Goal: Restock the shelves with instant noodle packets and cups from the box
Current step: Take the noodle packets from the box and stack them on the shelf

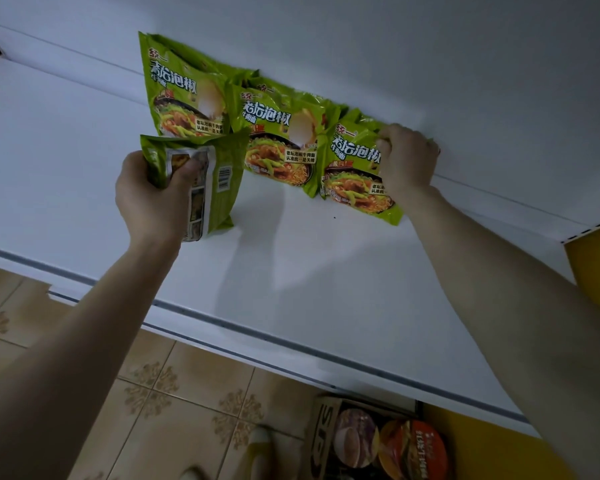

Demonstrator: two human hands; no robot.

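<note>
The left hand [153, 199] is closed round a green packet [219, 174], thumb across its printed back and fingers hidden behind; whether a second packet sits behind it I cannot tell. The packet is carried upright with its back to the camera, just in front of the left row [181, 91], likely so it can be turned and slipped in there. The right hand [407, 157] curls over the top edge of the right row [354, 181], fingers hooked behind it near the back wall [465, 81]. This looks like steadying the leaning packets so they do not slide forward on the shelf [84, 150]. Between the two hands stands the middle row [278, 133], face out and tilted back like the others. Both arms reach up and forward, nearly straight, the left wrist bent slightly inward. Well below the right forearm, the box [321, 438] on the floor holds cups [409, 448] not yet shelved.
</note>
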